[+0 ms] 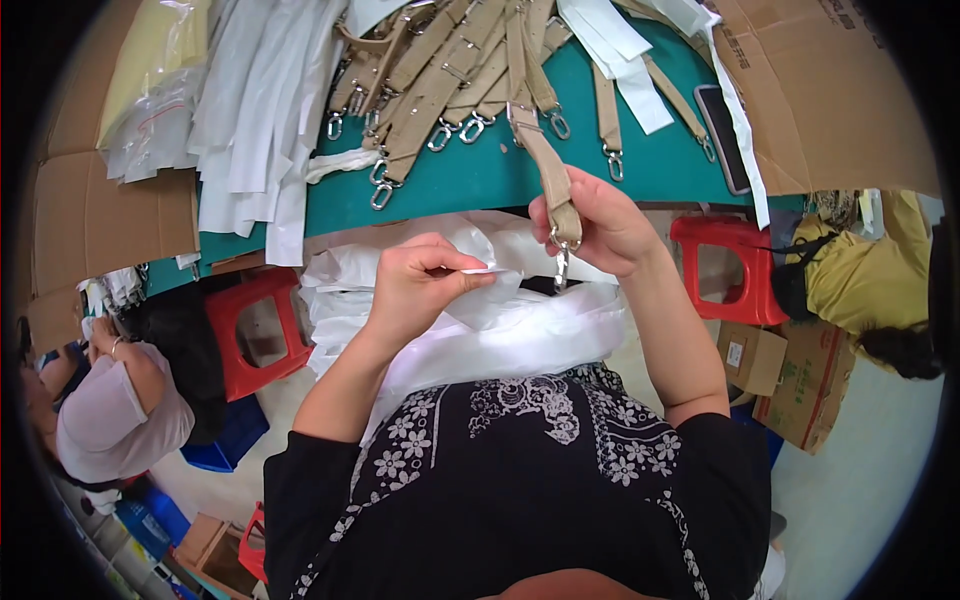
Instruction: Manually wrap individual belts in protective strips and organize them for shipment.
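Note:
Between the thumb and fingers of my right hand (612,225) is a tan strap (545,160), held near its end. A silver snap hook (562,268) hangs below those fingers, and the strap's other end runs up toward the table. To its left, my left hand (420,285) is closed in a pinch on the edge of a thin white sheet (507,284). More white sheets (460,345) lie crumpled across my lap beneath both hands. Ahead on the table, a heap of similar tan straps (425,120) spreads out, their silver hooks pointing toward me.
The green tabletop (450,190) also bears long white strips (265,120) at left and a dark phone (722,140) at right. Red stools (250,350) (725,265) flank me. One person (125,410) sits at left, another (860,260) at right. Cardboard boxes (805,385) stand on the floor.

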`<act>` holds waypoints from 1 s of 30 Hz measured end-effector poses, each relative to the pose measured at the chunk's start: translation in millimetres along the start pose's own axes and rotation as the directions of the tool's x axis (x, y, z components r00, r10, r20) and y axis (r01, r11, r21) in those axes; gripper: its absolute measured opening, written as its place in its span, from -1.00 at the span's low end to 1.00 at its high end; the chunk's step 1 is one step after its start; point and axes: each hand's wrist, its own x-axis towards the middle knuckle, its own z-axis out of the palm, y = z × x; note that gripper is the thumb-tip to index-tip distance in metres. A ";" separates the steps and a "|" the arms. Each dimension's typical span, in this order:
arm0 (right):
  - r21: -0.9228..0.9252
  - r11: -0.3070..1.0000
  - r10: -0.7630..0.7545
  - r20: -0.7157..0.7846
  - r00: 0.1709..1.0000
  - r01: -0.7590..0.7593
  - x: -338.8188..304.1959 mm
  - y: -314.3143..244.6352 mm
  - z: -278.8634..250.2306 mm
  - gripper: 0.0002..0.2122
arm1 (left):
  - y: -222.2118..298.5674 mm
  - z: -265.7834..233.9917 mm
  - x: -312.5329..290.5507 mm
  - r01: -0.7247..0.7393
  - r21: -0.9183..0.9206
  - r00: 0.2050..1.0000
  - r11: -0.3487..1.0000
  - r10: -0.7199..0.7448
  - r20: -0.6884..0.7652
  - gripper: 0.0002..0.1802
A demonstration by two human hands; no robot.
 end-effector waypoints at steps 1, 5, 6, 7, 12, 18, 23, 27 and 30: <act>-0.009 0.999 -0.036 -0.015 0.999 0.035 4.2 0.0 6.0 -0.73 | -6.5 -0.1 -0.7 -0.006 0.039 0.997 0.999 0.009 -0.075 -0.89; -0.328 0.932 0.083 -0.216 0.973 -0.152 11.0 23.7 18.6 -0.67 | -5.2 3.4 -2.7 -0.055 0.017 0.973 0.998 0.058 -0.222 -0.83; -0.330 0.932 0.089 -0.195 0.977 -0.151 13.8 26.6 22.2 -0.67 | -10.1 1.5 -3.8 -0.135 -0.098 0.968 0.986 0.110 -0.224 -0.79; -0.328 0.931 0.076 -0.252 0.965 -0.159 12.7 27.4 21.6 -0.70 | -11.2 -9.6 3.4 -0.213 0.072 0.932 0.974 0.225 -0.285 -0.78; -0.279 0.960 -0.066 -0.322 0.944 -0.028 11.0 21.9 22.9 -0.76 | -11.2 -95.3 38.9 0.012 0.959 0.840 0.284 0.518 -0.163 -0.79; -0.242 0.970 -0.052 -0.327 0.943 -0.031 14.2 21.4 28.4 -0.77 | -18.8 -118.7 53.2 -0.086 0.995 0.836 0.041 0.546 0.050 -0.93; -0.249 0.967 -0.021 -0.313 0.950 -0.061 12.7 27.9 22.3 -0.76 | 10.9 -106.3 41.1 -0.064 0.983 0.880 0.171 0.475 -0.026 -0.64; -0.249 0.967 -0.017 -0.309 0.951 -0.063 13.4 30.3 22.1 -0.75 | 27.1 -52.2 20.0 -0.144 0.440 0.989 0.886 0.124 0.075 -0.72; -0.257 0.964 -0.001 -0.275 0.961 -0.073 15.6 31.1 24.8 -0.77 | 21.7 -25.9 13.6 0.253 0.102 0.929 0.962 -0.271 0.251 -0.75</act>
